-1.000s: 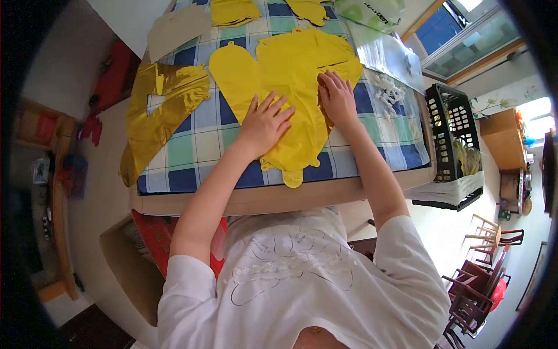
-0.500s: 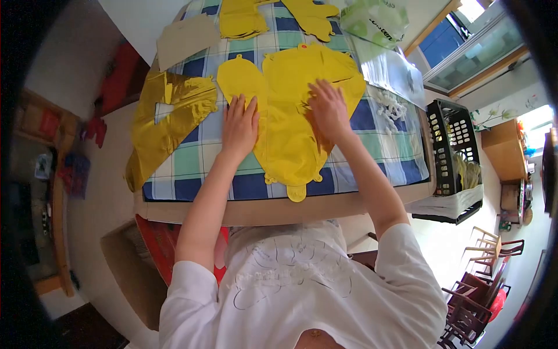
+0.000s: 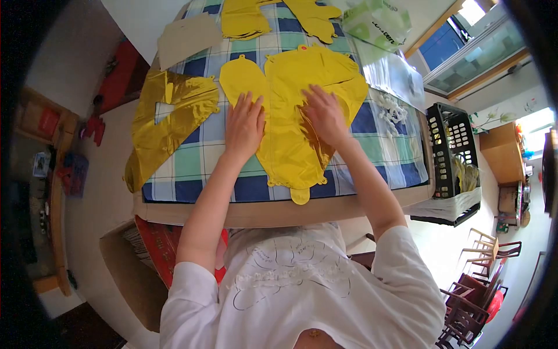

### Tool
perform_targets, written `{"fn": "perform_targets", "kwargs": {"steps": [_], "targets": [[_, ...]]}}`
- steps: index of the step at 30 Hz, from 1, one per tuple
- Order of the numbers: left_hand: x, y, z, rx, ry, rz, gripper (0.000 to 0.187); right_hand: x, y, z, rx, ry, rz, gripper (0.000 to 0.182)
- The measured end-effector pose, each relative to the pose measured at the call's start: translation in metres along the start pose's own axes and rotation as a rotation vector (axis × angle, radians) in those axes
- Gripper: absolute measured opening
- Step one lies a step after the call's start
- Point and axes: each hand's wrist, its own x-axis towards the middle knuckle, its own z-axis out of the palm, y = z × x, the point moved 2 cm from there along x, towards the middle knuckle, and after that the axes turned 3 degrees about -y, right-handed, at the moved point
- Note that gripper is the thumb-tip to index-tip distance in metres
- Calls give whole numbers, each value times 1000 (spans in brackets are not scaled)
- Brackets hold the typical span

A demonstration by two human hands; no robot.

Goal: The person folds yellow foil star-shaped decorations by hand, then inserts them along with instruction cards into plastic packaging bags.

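Note:
A flat yellow foil balloon (image 3: 290,134) lies on the checked cloth in front of me, with small tabs along its edge and a rounded tab at the near end. My left hand (image 3: 244,125) rests on its left part, fingers stretched out and pointing away. On the right part lies my right hand (image 3: 325,116), palm down with fingers extended; a creased, shinier fold shows just beside it. To the left a shiny gold foil piece (image 3: 174,116) hangs partly over the table edge. Neither hand grips anything that I can see.
More yellow foil pieces (image 3: 244,20) lie at the far side, near a beige card (image 3: 189,39). A green and white bag (image 3: 376,24), clear plastic sheeting (image 3: 392,75) and white strings (image 3: 392,110) are at the right. A black crate (image 3: 444,151) stands beside the table (image 3: 279,213).
Both hands have shifted slightly over the balloon, the right one a little to the left. The balloon lies marginally farther right in view.

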Motion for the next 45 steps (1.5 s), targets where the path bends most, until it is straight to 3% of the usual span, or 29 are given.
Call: {"fn": "perform_targets", "kwargs": {"steps": [2, 7, 16, 22, 28, 34, 45], "targets": [[7, 13, -4, -28, -29, 94, 42, -6, 21, -14, 34, 100, 89, 37], [15, 53, 16, -25, -160, 268, 45, -26, 43, -15, -162, 1, 181, 36], [8, 55, 33, 37, -102, 149, 46, -30, 39, -13, -191, 102, 125, 33], [10, 54, 28, 24, -75, 159, 44, -30, 42, -11, -182, 108, 124, 32], [11, 57, 29, -4, -219, 310, 45, -30, 45, -9, -188, 93, 139, 33], [8, 56, 29, 10, -246, 320, 46, -31, 43, -12, -166, 91, 130, 33], [12, 53, 23, -59, -128, 259, 44, -30, 45, -12, -152, 86, 135, 33]]}}
